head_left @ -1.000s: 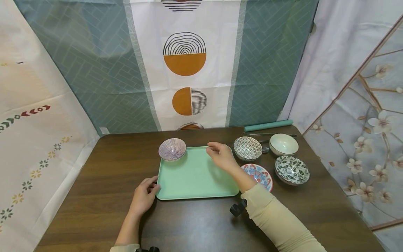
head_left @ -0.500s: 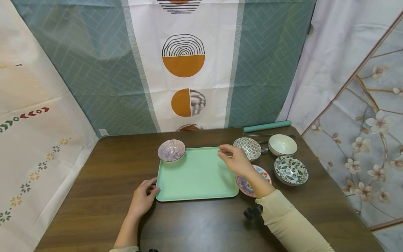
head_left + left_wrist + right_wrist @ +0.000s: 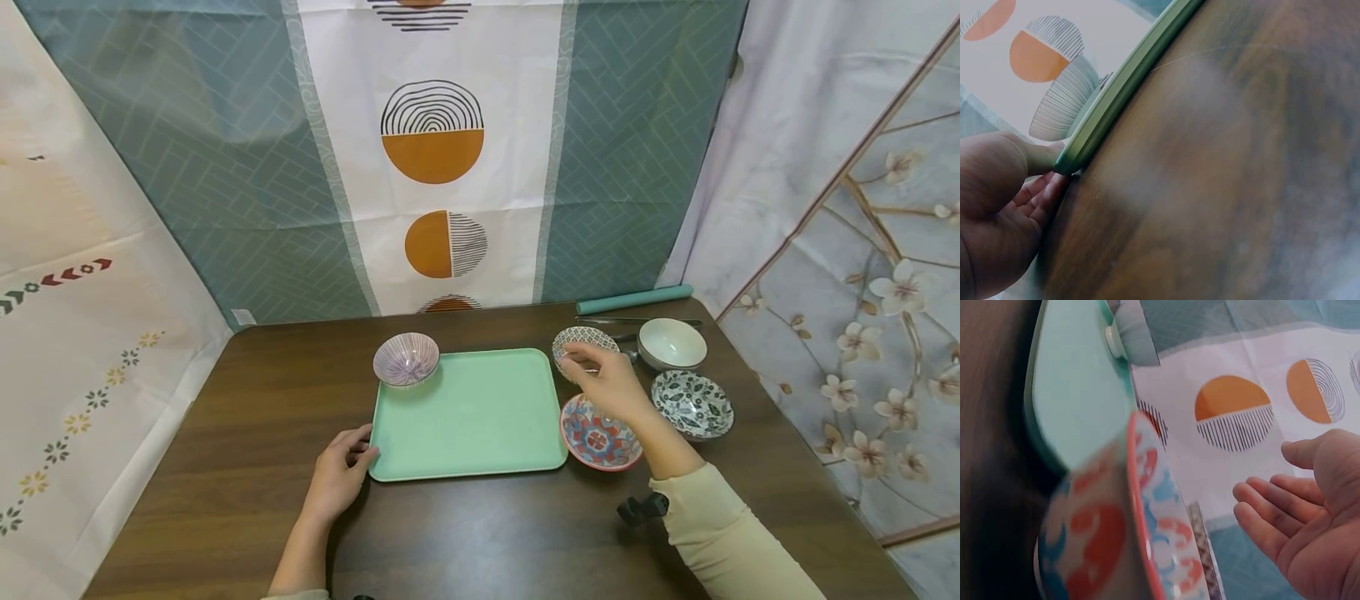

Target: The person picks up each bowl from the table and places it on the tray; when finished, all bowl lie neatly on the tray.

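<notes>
A mint-green tray lies on the table with a purple-striped bowl on its far left corner. My left hand is at the tray's near left corner. In the left wrist view its thumb lies on the rim and the fingers are below, pinching the edge. Holding nothing, my right hand is above the red-and-blue patterned bowl and partly covers the small checked bowl. The right wrist view shows its fingers relaxed and apart from the patterned bowl.
At the right stand a cream bowl and a black-and-white leaf bowl. Cutlery lies behind them. Along the back right edge is a rolled green cylinder. Patterned cloths hang around the brown table.
My right hand has moved right, from over the tray to over the bowls beside it, uncovering the patterned bowl. The left hand stays at the tray's corner.
</notes>
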`<state>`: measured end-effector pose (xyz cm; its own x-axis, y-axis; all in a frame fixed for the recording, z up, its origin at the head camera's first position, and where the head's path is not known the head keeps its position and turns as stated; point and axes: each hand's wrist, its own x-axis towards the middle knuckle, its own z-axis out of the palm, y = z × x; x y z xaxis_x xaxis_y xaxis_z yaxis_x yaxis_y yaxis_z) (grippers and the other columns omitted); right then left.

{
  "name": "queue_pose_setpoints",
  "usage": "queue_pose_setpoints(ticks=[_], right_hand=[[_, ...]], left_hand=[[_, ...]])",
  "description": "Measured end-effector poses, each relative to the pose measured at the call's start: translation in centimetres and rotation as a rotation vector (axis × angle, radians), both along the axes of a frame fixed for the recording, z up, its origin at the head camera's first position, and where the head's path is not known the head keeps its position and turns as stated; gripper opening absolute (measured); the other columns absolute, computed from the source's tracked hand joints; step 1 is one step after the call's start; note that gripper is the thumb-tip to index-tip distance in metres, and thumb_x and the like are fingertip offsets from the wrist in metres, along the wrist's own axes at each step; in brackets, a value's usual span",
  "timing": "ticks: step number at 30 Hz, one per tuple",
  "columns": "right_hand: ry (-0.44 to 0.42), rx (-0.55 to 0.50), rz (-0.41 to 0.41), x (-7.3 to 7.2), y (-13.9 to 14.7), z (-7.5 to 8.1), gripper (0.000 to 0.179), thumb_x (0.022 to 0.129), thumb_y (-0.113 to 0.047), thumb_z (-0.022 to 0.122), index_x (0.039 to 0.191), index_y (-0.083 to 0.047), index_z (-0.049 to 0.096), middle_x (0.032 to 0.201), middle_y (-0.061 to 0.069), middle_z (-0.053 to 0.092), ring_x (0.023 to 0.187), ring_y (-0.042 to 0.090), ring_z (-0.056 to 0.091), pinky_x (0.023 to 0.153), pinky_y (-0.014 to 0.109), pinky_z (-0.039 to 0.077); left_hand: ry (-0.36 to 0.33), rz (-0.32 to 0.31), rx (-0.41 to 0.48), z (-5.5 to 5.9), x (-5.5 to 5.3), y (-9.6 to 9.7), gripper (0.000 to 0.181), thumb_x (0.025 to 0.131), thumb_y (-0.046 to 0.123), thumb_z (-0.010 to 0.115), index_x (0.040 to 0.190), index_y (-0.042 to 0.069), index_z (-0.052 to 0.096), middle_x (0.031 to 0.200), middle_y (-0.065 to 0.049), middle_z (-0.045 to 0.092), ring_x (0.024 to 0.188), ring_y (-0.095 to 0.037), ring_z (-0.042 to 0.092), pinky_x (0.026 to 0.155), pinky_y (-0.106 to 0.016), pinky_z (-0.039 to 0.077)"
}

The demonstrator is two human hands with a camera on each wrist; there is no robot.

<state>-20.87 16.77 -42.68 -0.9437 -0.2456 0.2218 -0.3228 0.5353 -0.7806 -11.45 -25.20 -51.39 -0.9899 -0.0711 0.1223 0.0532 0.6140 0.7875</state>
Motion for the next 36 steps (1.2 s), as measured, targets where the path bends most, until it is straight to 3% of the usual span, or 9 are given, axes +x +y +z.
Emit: queue_pose_setpoints(ticks=[12, 18, 24, 27, 30, 36], right_hand=[[0.094, 0.066, -0.139, 0.9, 5.3, -0.6, 0.035, 0.102, -0.019, 0.063, 0.13, 0.003, 0.063, 0.111, 0.021, 0.072, 0.1, 0.037, 0.069, 0.087, 0.051, 0.055], [0.181, 0.124, -0.229, 1.3, 7.7, -0.7, 0.034, 0.101, -0.019, 0.065, 0.127, 0.003, 0.065, 0.105, 0.02, 0.073, 0.094, 0.035, 0.07, 0.078, 0.033, 0.055], [0.266, 0.162, -0.299, 1.5, 10.0, -1.1, 0.031, 0.098, -0.015, 0.067, 0.122, 0.006, 0.067, 0.099, 0.021, 0.074, 0.089, 0.037, 0.071, 0.075, 0.034, 0.058], [0.3, 0.166, -0.333, 1.6, 11.4, -1.7, 0.029, 0.096, -0.012, 0.07, 0.118, 0.006, 0.069, 0.095, 0.021, 0.074, 0.084, 0.035, 0.07, 0.072, 0.02, 0.053], [0.322, 0.174, -0.369, 1.8, 13.0, -2.5, 0.029, 0.094, -0.01, 0.071, 0.117, 0.007, 0.069, 0.095, 0.022, 0.073, 0.082, 0.034, 0.068, 0.07, 0.014, 0.045], [0.249, 0.223, -0.46, 2.1, 15.7, -3.8, 0.036, 0.095, -0.014, 0.071, 0.121, 0.01, 0.064, 0.106, 0.028, 0.068, 0.096, 0.045, 0.064, 0.08, 0.046, 0.046]], left_hand=[[-0.01, 0.002, 0.007, -0.2, 0.1, -0.1, 0.039, 0.097, 0.003, 0.067, 0.134, -0.005, 0.061, 0.118, -0.014, 0.065, 0.102, -0.025, 0.062, 0.082, -0.029, 0.053], [-0.012, 0.002, 0.01, -0.2, 0.1, -0.1, 0.039, 0.097, 0.003, 0.068, 0.134, -0.004, 0.061, 0.118, -0.014, 0.065, 0.102, -0.024, 0.062, 0.082, -0.029, 0.053], [-0.015, 0.005, 0.01, -0.2, 0.0, -0.1, 0.039, 0.096, 0.004, 0.068, 0.134, -0.003, 0.062, 0.116, -0.013, 0.065, 0.101, -0.024, 0.062, 0.08, -0.027, 0.052], [-0.013, 0.006, 0.007, -0.1, 0.0, 0.0, 0.038, 0.096, 0.003, 0.068, 0.134, -0.003, 0.062, 0.115, -0.013, 0.065, 0.1, -0.024, 0.062, 0.079, -0.027, 0.052], [-0.008, 0.003, 0.006, -0.1, 0.0, 0.0, 0.038, 0.096, 0.003, 0.068, 0.133, -0.004, 0.062, 0.115, -0.013, 0.065, 0.1, -0.024, 0.062, 0.079, -0.027, 0.052], [-0.014, 0.009, 0.005, 0.0, 0.0, 0.0, 0.038, 0.096, 0.003, 0.068, 0.133, -0.004, 0.063, 0.115, -0.013, 0.065, 0.1, -0.024, 0.061, 0.079, -0.027, 0.052]])
